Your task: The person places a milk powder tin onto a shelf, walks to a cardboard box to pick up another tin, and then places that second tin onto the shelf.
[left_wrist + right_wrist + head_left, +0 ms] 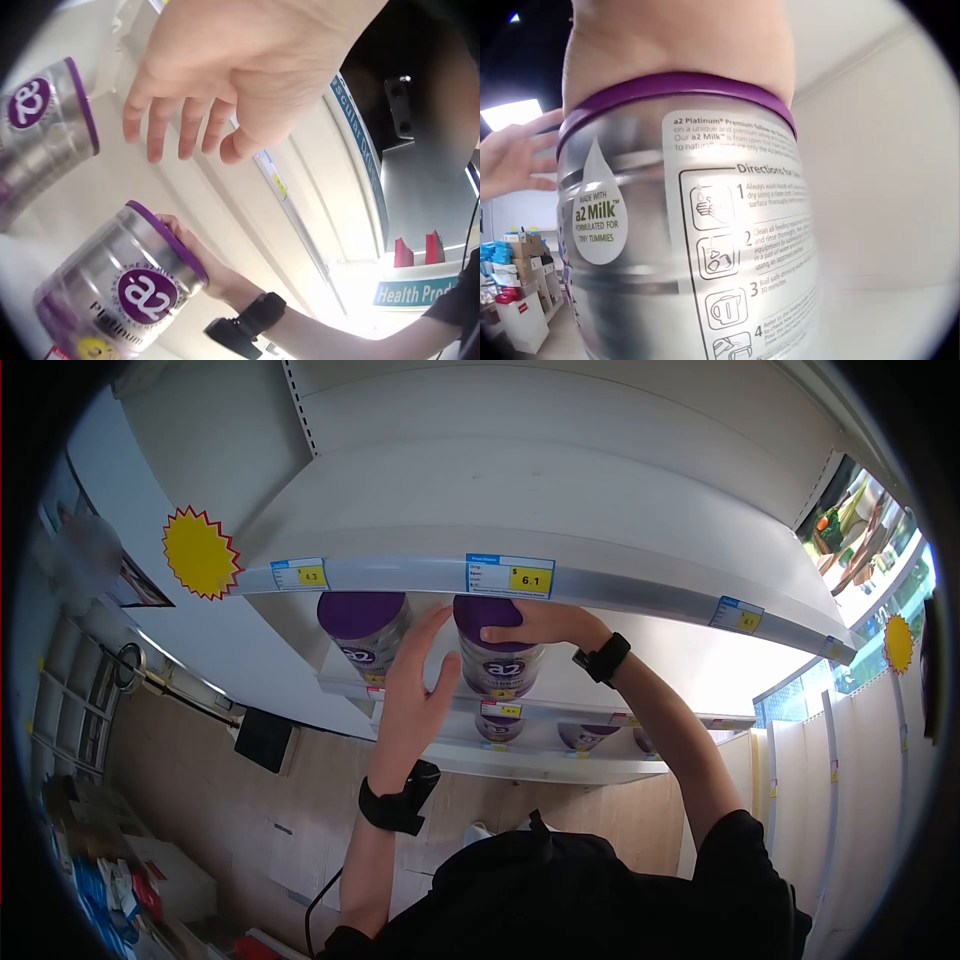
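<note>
A silver milk powder tin with a purple lid and an a2 label stands on the shelf under the upper board. My right hand holds it from above by the lid, thumb lying across the top; part of this hand is hidden by the shelf edge. Close up in the right wrist view, the tin shows its printed directions. My left hand is raised beside the tin with fingers extended and nothing in it. To its left is a second, similar tin. The left wrist view shows the left palm above both tins.
Overhanging the tins is the upper shelf's front rail, with price tags and a yellow starburst sign. A lower shelf holds several more tins. Boxes and bags are piled at the lower left.
</note>
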`<control>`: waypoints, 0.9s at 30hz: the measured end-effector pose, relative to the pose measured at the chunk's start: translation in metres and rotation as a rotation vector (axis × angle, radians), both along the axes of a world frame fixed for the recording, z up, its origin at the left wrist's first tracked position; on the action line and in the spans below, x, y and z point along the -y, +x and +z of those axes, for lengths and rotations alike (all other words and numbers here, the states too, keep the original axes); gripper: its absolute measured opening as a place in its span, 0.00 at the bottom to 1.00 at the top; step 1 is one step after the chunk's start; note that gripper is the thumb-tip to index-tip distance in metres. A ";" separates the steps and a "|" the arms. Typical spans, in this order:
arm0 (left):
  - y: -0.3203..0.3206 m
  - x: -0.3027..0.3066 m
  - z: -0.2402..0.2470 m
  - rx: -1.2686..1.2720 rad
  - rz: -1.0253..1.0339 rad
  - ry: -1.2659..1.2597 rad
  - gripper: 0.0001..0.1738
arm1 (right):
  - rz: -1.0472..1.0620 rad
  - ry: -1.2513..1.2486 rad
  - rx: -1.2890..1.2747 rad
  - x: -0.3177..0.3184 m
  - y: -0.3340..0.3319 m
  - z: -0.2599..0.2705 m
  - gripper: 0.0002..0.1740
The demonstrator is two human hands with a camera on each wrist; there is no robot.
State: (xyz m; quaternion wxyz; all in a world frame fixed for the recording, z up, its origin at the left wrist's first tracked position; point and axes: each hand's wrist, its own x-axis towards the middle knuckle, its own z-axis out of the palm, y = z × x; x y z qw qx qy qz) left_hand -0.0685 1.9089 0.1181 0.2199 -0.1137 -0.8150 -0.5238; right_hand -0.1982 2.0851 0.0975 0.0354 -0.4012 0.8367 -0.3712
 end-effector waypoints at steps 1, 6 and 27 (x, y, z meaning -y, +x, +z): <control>-0.013 -0.006 -0.001 -0.069 0.008 -0.101 0.20 | 0.026 -0.087 0.097 0.001 0.000 -0.002 0.36; -0.049 -0.024 -0.029 -0.049 -0.147 -0.303 0.21 | 0.058 -0.123 -0.040 -0.004 -0.007 -0.006 0.28; -0.053 -0.039 -0.047 -0.203 0.043 -0.428 0.21 | 0.015 -0.054 -0.099 -0.009 -0.013 -0.018 0.29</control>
